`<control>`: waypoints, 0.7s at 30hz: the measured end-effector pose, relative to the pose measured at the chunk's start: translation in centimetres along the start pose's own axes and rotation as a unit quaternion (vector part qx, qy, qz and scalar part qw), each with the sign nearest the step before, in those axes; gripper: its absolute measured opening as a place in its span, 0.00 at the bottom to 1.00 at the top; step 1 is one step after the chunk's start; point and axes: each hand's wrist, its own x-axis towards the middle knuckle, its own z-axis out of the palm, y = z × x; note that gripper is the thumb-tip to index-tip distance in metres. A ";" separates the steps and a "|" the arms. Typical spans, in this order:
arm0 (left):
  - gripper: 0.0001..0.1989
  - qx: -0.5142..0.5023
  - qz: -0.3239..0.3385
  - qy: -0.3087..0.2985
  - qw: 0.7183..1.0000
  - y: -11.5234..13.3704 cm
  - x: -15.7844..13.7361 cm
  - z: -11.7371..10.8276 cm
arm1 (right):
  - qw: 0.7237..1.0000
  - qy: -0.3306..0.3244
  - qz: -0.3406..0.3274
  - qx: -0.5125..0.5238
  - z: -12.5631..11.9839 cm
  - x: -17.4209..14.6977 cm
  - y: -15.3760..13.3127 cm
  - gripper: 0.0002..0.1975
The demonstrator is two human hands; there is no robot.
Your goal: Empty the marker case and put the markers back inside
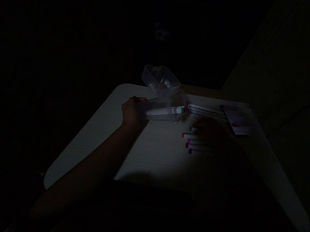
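Note:
In the dim head view my left hand [131,112] is closed around the lower end of a clear plastic case [141,112]. The case is tilted, with its hinged lid [160,76] swung open at the far end. Inside lie a few white markers, one with a green end [182,110] and one with a pink end. My right hand [210,129], in deep shadow, curls its fingers over a green-capped marker [190,129] on the table. Just below it are several more markers, among them an orange-capped one [183,135], a red-capped one [187,145] and a purple-capped one [190,151].
More white markers [206,109] lie side by side behind my right hand. A flat dark-edged card or packet [237,122], partly pixelated, rests at the back right of the white table [150,150]. Shadow covers the near edge and the surroundings.

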 end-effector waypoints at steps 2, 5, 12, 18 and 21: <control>0.23 0.009 -0.006 0.009 1.000 0.4 -0.3 0.2 | 1.000 0.006 0.004 -0.003 0.0 0.0 -0.1 0.15; 0.23 0.007 -0.003 0.011 1.000 0.6 -0.5 0.3 | 1.000 0.017 0.002 -0.007 -0.2 -0.1 -0.4 0.16; 0.24 -0.009 0.004 0.004 1.000 -0.3 0.1 0.0 | 0.999 0.046 0.004 -0.008 -0.6 0.1 -0.6 0.17; 0.20 -0.002 0.011 -0.001 1.000 -0.4 0.3 -0.2 | 0.970 0.229 -0.064 0.050 -0.6 -0.1 -0.4 0.21; 0.24 -0.001 0.009 -0.005 1.000 -0.4 0.3 -0.1 | 0.945 0.304 -0.098 0.066 -1.1 -0.4 -0.6 0.20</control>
